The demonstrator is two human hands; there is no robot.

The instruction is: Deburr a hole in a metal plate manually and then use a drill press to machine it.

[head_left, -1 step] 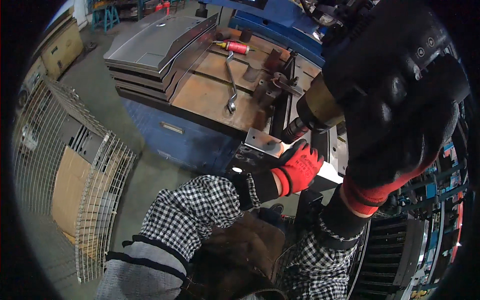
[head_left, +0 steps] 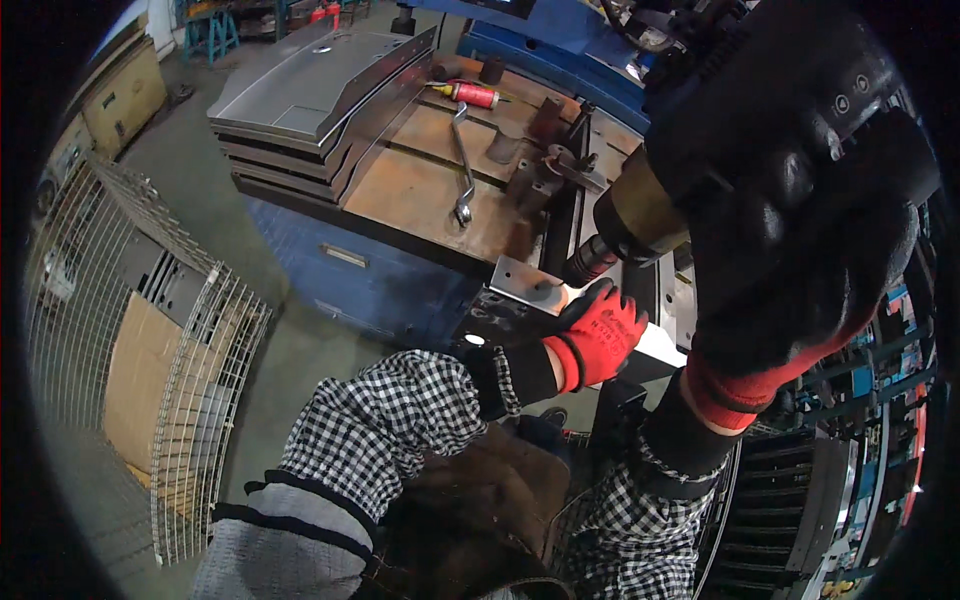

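Nothing moved since the earlier frame. Right hand (head_left: 800, 200), gloved black and red, closed tight around brass-coloured power tool (head_left: 640, 215), tip angled down at small metal plate (head_left: 530, 285). Left hand (head_left: 597, 335), red glove, curled grip on plate's near edge, beside rusty tabletop (head_left: 420, 190) bearing wrench (head_left: 462, 165).

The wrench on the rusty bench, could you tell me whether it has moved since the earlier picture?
No. The wrench lies in the same spot on the bench, just below the red can.
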